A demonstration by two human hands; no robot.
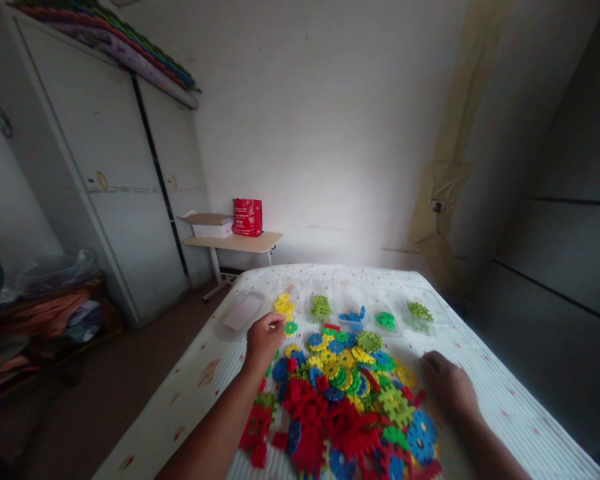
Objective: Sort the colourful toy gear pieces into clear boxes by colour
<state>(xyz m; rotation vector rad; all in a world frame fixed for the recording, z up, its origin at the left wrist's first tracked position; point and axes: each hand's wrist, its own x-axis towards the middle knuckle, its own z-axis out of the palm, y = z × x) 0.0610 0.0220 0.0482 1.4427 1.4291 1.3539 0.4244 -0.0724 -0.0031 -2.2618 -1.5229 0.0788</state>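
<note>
**Light touch beside the green disc**

Your left hand (264, 341) is just beside the green disc (291, 328), near the yellow discs (284, 307). Its fingers are drawn in, but whether they meet or pinch a piece cannot be told. Your right hand (450, 385) lies curled at the right edge of the mixed heap (330, 367) on the table (195, 380); its grip is unclear too. Keep your left wrist high, fingertips light on the toothed rims, and your forearm clear of the red pieces (307, 407).
</note>
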